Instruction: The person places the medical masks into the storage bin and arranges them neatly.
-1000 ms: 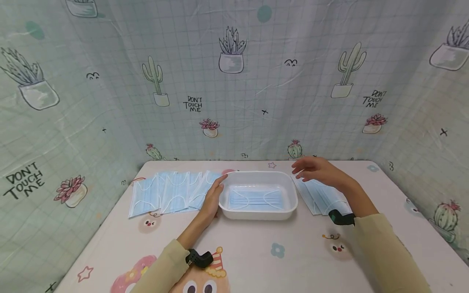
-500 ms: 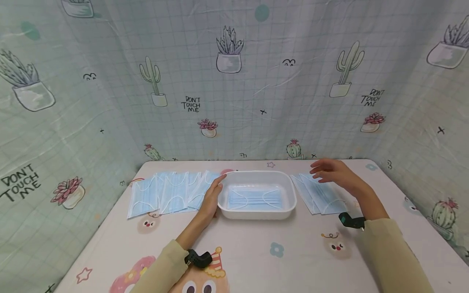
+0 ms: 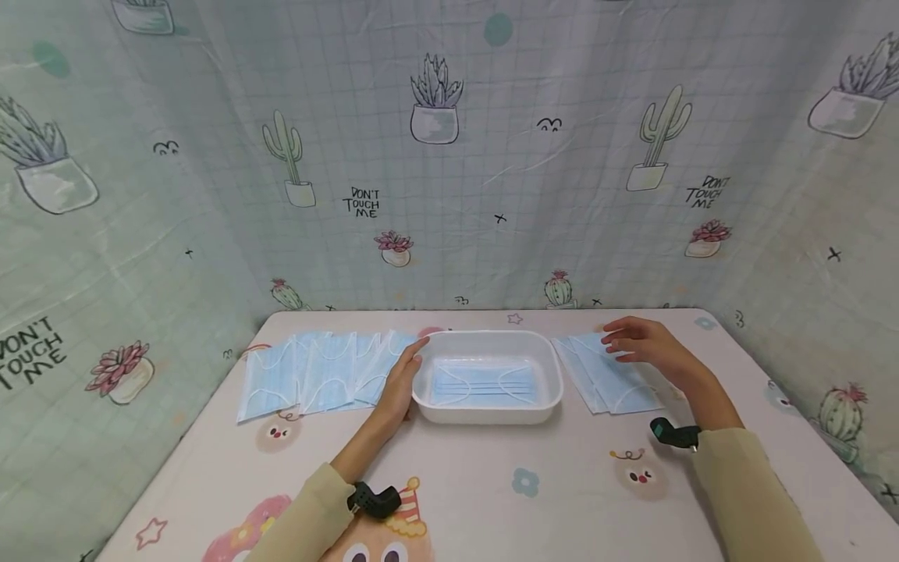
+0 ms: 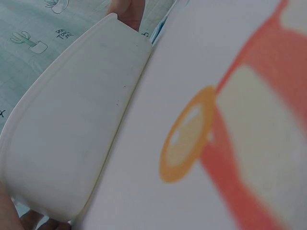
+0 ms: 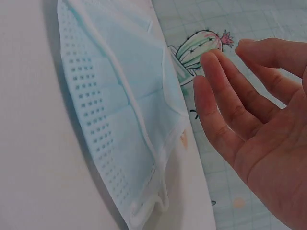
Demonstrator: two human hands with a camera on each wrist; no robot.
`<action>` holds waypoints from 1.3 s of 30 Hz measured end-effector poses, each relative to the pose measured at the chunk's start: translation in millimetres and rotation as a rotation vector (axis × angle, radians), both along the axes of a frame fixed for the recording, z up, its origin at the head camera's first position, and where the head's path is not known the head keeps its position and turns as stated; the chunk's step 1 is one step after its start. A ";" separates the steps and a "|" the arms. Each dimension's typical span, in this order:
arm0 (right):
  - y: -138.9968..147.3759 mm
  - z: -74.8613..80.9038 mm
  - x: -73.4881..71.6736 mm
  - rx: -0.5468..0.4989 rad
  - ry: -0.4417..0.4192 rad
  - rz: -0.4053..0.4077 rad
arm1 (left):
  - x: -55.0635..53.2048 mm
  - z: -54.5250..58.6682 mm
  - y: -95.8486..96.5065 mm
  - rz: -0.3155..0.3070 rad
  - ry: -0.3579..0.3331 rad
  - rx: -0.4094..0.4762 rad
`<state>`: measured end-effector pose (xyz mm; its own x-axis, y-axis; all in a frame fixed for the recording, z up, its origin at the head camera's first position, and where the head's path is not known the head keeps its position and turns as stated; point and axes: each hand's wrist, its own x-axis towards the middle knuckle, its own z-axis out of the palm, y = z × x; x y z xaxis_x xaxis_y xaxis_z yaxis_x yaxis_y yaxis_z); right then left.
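In the head view a white plastic tub (image 3: pixel 488 414) stands mid-table, with a blue face mask (image 3: pixel 485 382) lying flat inside. My left hand (image 3: pixel 396 390) holds the tub's left end, thumb side up by the rim; in the left wrist view a few fingers (image 4: pixel 45 223) show low against that end. My right hand (image 3: pixel 649 347) hovers over the far edge of the overlapping face masks (image 3: pixel 611 382) right of the tub. Its fingers are loosely bent, with nothing between them. The right wrist view shows a mask (image 5: pixel 120 105) beside this hand, apart from the fingertips.
Several more blue face masks (image 3: pixel 326 371) lie overlapping on the table left of the tub, behind my left forearm. A patterned cloth (image 3: pixel 492 234) hangs upright behind the table (image 3: pixel 562 484) and along both sides.
My right hand has moved from beside the tub's right rim rightward, over the masks there, then a little lower. My left hand and the tub stay in place while the view shifts slightly.
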<state>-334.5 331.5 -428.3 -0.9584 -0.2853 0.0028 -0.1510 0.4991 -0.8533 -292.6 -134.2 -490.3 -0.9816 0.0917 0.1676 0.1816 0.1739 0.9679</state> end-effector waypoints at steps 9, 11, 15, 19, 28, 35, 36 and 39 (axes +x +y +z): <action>6.6 -3.7 2.6 0.013 -0.012 -0.058 | 0.7 0.0 -0.5 -0.003 0.007 0.009; 6.7 -4.0 2.4 0.016 -0.015 -0.072 | 0.7 -0.4 -0.6 -0.001 0.007 0.011; 6.8 -4.3 2.8 0.049 -0.017 -0.101 | 0.2 -0.7 -0.1 -0.007 0.003 0.013; 8.7 -7.4 1.6 0.081 -0.021 -0.124 | 1.3 -1.1 -0.3 -0.011 0.003 0.012; 9.6 -11.1 -3.5 0.113 -0.046 -0.132 | 2.6 0.5 -2.3 0.001 0.007 -0.001; 9.9 -14.0 -3.2 0.156 -0.058 -0.143 | 3.1 1.0 -1.4 -0.008 0.003 -0.006; 10.6 -14.4 -3.1 0.166 -0.059 -0.142 | 3.0 0.8 -1.3 -0.008 0.003 -0.006; 13.5 -14.3 -2.3 0.200 -0.063 -0.144 | 2.9 0.9 -0.7 -0.007 0.000 -0.001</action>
<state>-336.8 345.0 -442.6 -0.9857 -0.1349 -0.1012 -0.0158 0.6713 -0.7410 -289.7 -135.0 -489.4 -0.9808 0.0991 0.1677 0.1830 0.1736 0.9677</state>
